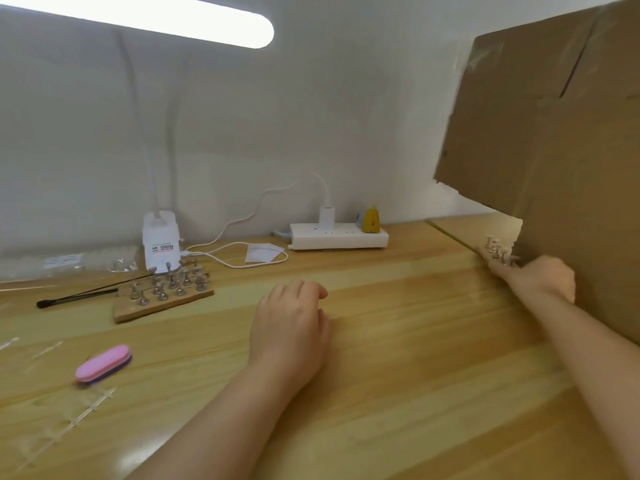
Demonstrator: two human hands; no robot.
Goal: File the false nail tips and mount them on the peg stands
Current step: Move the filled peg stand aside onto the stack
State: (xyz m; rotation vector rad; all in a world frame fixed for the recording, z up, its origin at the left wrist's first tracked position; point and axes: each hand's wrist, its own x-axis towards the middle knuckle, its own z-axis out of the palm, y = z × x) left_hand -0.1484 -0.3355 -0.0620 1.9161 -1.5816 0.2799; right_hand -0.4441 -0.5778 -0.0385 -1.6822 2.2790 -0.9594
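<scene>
Here, metal peg stands (pixel 166 284) cluster upright on a board.

A home nail-craft desk: wooden table (pixel 381 341), lamp (pixel 161 242), power strip (pixel 337 237), peg stands (pixel 166 289).

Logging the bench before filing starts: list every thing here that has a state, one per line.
lamp: lit
charger: plugged into the power strip
pink nail file: lying flat on the table, untouched
peg stands: upright on the wooden board
left hand: loosely curled, resting on the table, holding nothing
right hand: reaching toward small white pegs beside the cardboard; grip unclear
</scene>
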